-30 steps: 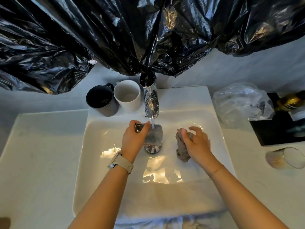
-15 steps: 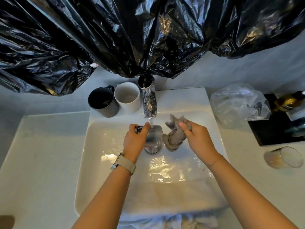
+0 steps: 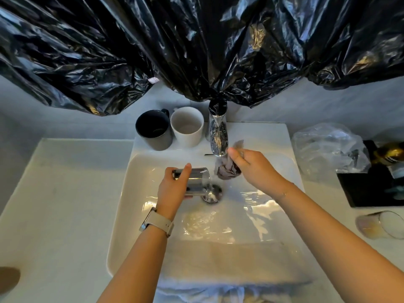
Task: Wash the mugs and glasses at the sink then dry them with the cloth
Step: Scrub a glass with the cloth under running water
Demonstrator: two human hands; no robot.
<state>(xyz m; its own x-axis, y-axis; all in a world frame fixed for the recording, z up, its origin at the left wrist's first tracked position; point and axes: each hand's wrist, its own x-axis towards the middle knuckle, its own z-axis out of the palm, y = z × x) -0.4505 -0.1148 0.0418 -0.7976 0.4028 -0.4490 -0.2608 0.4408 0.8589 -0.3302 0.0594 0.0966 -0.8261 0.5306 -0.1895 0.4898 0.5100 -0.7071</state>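
Tipping the clear glass tumbler (image 3: 197,181) on its side over the round metal drain (image 3: 211,193), I have my left hand (image 3: 175,189) curled round its base end, thumb on top, and water runs out of its mouth toward the drain. I judge this glass to be at the rinse stage, washed but not yet dried.

A little farther in, my right hand (image 3: 254,166) pinches a wet, crumpled grey cloth (image 3: 227,169) under the spout of the chrome tap (image 3: 218,136); the cloth hangs just beside the glass's mouth, apart from it as far as I can tell.

On the white sink's (image 3: 122,204) back ledge, at its left corner, stand a dark grey ceramic mug (image 3: 154,130) and a white ceramic mug (image 3: 187,126), upright and touching or nearly so. Both seem to be waiting for their wash, though I cannot tell for sure.

Off on the counter's (image 3: 54,193) right edge lies a second clear glass with an amber tint (image 3: 381,225), on its side, well apart from both hands. So most of the job remains: three more pieces and all the drying.
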